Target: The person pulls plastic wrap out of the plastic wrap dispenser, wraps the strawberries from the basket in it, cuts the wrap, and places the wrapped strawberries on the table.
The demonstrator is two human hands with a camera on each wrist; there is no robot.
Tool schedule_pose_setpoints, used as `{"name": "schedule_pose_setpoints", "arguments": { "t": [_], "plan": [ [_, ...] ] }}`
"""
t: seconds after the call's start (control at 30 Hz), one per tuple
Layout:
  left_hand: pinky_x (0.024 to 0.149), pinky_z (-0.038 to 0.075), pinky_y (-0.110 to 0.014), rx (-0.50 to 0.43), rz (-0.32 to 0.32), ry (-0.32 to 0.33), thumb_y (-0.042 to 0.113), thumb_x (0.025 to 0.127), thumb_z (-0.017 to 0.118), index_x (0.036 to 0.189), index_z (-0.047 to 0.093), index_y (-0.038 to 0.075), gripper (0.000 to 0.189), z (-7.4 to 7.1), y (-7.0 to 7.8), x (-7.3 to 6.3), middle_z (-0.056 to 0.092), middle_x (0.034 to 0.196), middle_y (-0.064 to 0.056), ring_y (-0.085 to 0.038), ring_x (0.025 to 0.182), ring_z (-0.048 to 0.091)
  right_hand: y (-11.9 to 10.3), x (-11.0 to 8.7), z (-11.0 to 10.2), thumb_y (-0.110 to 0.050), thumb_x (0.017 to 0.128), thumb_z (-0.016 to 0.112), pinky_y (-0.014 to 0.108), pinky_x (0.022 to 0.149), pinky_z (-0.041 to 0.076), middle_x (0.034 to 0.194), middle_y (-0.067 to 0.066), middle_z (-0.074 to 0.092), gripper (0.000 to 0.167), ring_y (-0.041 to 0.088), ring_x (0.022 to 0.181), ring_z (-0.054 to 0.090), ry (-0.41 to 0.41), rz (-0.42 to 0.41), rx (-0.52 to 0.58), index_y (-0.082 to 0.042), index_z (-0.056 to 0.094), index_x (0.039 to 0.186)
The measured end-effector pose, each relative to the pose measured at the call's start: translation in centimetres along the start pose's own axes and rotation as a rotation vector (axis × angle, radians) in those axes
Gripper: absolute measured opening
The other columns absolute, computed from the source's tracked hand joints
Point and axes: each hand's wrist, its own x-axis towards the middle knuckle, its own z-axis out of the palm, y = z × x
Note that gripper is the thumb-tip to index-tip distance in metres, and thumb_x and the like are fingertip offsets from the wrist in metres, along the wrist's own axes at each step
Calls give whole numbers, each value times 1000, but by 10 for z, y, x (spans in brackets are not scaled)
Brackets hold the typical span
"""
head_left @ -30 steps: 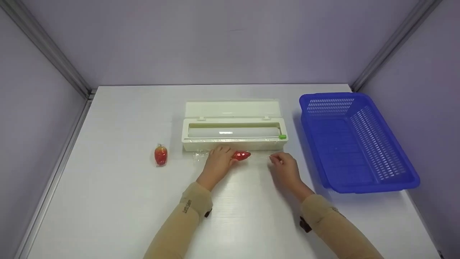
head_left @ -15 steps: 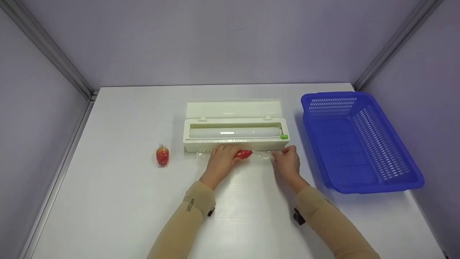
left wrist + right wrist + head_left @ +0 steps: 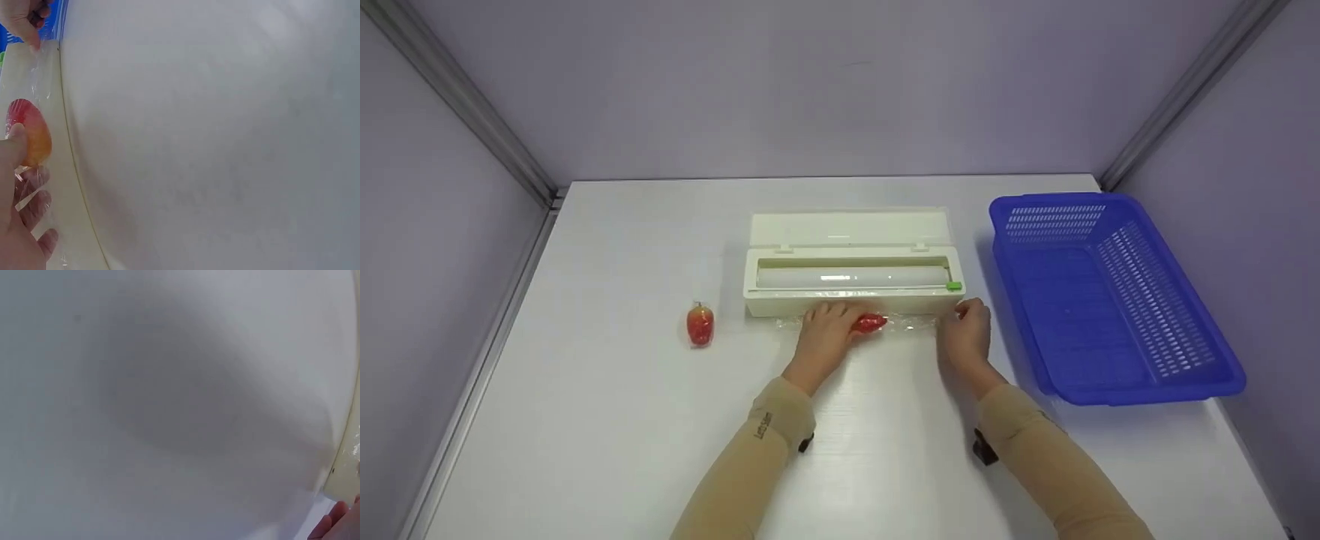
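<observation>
My left hand (image 3: 823, 334) holds a red-and-orange, mango-shaped fruit (image 3: 871, 323) in front of the cling film dispenser (image 3: 780, 306). In the left wrist view, its thumb lies on the fruit and its other fingers spread behind clear cling film (image 3: 36, 84). The film covers the fruit and stretches towards my right hand (image 3: 966, 337). That hand pinches the film near the dispenser's right front corner, fingers bent. The dispenser's lid (image 3: 851, 227) is raised back, showing the white film roll (image 3: 851, 277) inside. Only some right fingertips appear in the right wrist view.
A second red-and-yellow fruit (image 3: 700, 326), wrapped in clear film, lies on the white table (image 3: 622, 420) to the left. To the right stands a blue plastic basket (image 3: 1020, 315). A green slider (image 3: 954, 286) sits at the right end of the dispenser's cutter rail.
My right hand has moved slightly right and up to the dispenser's front corner, its fingers curling more. My left hand stays on the fruit; the view has shifted slightly.
</observation>
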Motion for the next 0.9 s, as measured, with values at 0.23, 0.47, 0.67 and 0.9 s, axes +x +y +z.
{"name": "schedule_pose_setpoints", "arguments": {
  "t": [0.23, 0.47, 0.67, 0.9],
  "plan": [
    [99, 38, -44, 52, -1, 66, 28, 87, 58, 122, 54, 30, 35, 6, 3, 1, 58, 113, -2, -25, 108, 50, -3, 16, -3, -20, 89, 60, 42, 108, 29, 140, 19, 30, 72, 31, 128, 32, -96, -76, 287, -5, 16, 144],
    [92, 43, -44, 180, 17, 85, 18, 90, 52, 115, 57, 24, 27, 12, 9, 0, 56, 106, -6, -27, 102, 52, -2, 32, -8, -35, 85, 63, 42, 116, 20, 150, 20, 25, 86, 31, 139, 24, -251, -91, 73, -6, 10, 147],
    [93, 44, -44, 286, 20, 45, 17, 90, 54, 115, 55, 24, 26, 12, 11, 1, 56, 110, -6, -28, 106, 52, -6, 34, -9, -36, 86, 60, 45, 107, 33, 132, 24, 47, 72, 32, 124, 43, -274, -67, -24, 0, 24, 137],
    [96, 43, -42, 392, 28, 5, 18, 90, 55, 120, 54, 22, 30, 5, 18, -1, 56, 115, -5, -26, 109, 53, 0, 35, -8, -43, 88, 52, 46, 94, 41, 111, 23, 53, 64, 30, 101, 50, -296, -108, -101, 2, 25, 125]
  ]
}}
